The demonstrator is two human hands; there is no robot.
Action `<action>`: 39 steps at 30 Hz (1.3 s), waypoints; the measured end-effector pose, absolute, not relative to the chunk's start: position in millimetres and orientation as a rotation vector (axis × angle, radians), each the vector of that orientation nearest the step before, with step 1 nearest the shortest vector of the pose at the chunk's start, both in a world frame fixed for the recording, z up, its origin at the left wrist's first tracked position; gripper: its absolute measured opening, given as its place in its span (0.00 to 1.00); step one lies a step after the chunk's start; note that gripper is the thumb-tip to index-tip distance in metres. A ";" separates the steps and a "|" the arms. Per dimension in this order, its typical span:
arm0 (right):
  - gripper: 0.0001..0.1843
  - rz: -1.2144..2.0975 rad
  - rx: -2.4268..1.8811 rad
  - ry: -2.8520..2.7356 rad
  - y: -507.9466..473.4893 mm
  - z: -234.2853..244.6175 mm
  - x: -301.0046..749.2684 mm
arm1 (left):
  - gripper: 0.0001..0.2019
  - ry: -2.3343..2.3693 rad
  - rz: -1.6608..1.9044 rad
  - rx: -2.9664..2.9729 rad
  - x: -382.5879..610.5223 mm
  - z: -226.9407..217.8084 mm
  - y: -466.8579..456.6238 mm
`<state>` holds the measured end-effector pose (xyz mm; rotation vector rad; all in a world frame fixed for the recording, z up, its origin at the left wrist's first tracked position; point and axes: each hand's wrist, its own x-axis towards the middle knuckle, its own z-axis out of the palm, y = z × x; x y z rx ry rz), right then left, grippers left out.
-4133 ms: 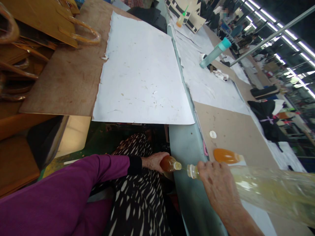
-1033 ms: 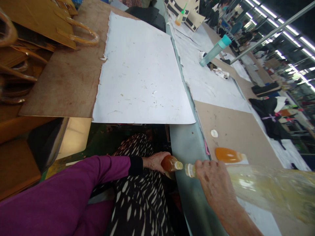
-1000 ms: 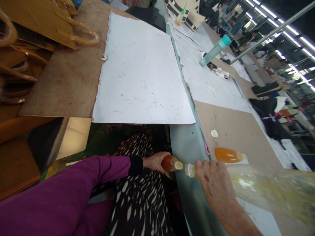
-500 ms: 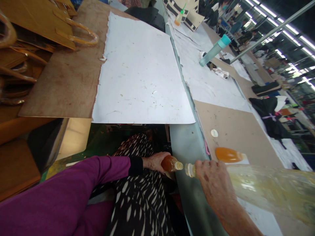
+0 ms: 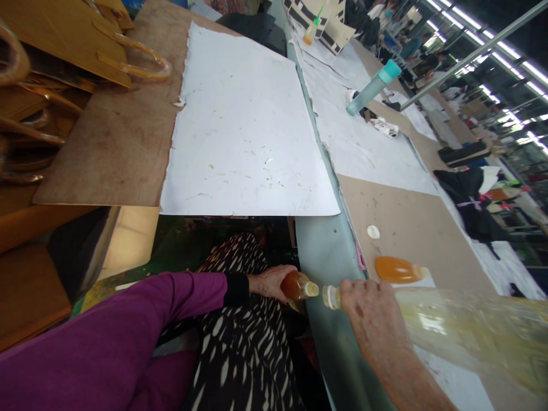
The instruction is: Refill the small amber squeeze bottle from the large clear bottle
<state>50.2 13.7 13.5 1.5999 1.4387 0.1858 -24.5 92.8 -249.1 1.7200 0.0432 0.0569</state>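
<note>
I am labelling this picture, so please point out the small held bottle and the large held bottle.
Small held bottle (image 5: 296, 285), head view: on its amber body.
Large held bottle (image 5: 462, 328), head view: on its transparent body.

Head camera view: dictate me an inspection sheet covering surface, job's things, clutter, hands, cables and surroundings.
Surface: white sheet, specked, one edge ragged.
Job's things: small amber bottle and large clear bottle, mouths facing, a gap showing between.
Clutter: second amber bottle, lying down; white disc; turquoise-capped bottle.
Hands: left hand grips the small amber bottle; right hand grips the large one near its neck.
Cables: nothing seen.
Surroundings: brown items with looped handles; metal pole.
</note>
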 end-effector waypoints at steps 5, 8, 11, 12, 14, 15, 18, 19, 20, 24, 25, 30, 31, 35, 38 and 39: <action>0.11 0.226 1.577 1.447 8.2 10.6 50.9 | 0.40 0.044 0.056 1.723 -24.0 -250.0 91.9; 0.10 0.251 1.563 1.453 5.7 9.3 50.9 | 0.41 0.044 0.057 1.725 -24.0 -249.9 91.7; 0.11 0.262 1.559 1.455 4.1 7.8 51.7 | 0.41 0.046 0.062 1.727 -24.3 -249.9 91.8; 0.11 0.261 1.561 1.454 3.7 7.3 52.1 | 0.41 0.045 0.064 1.727 -24.3 -249.9 91.8; 0.11 0.261 1.564 1.452 3.0 6.5 52.6 | 0.41 0.042 0.067 1.729 -24.3 -250.1 91.9; 0.11 0.266 1.561 1.452 2.8 6.3 52.8 | 0.41 0.038 0.067 1.729 -24.3 -250.1 91.9; 0.13 0.278 1.550 1.455 3.3 6.8 52.3 | 0.40 0.034 0.067 1.728 -24.2 -249.8 92.0; 0.13 0.277 1.551 1.456 3.8 7.2 52.1 | 0.40 0.036 0.068 1.728 -24.2 -249.7 92.0; 0.13 0.274 1.554 1.458 4.3 7.7 51.8 | 0.40 0.038 0.068 1.728 -24.2 -249.6 92.0; 0.12 0.266 1.562 1.456 5.9 9.3 51.1 | 0.38 0.036 0.068 1.721 -24.1 -249.6 91.6; 0.12 0.263 1.563 1.453 6.2 9.6 50.9 | 0.38 0.035 0.068 1.720 -24.1 -249.8 91.5; 0.12 0.224 1.576 1.446 11.3 13.0 48.7 | 0.40 0.040 0.062 1.724 -23.6 -251.1 90.8; 0.12 0.205 1.587 1.439 13.1 13.9 48.1 | 0.40 0.041 0.060 1.723 -23.5 -251.5 90.7; 0.10 0.161 1.619 1.419 18.9 16.7 47.4 | 0.40 0.042 0.061 1.720 -23.2 -252.4 90.8; 0.10 0.176 1.626 1.434 18.9 16.0 48.6 | 0.40 0.039 0.056 1.722 -23.3 -251.6 91.4; 0.10 0.189 1.628 1.442 18.0 15.2 49.2 | 0.40 0.040 0.054 1.722 -23.4 -251.0 91.6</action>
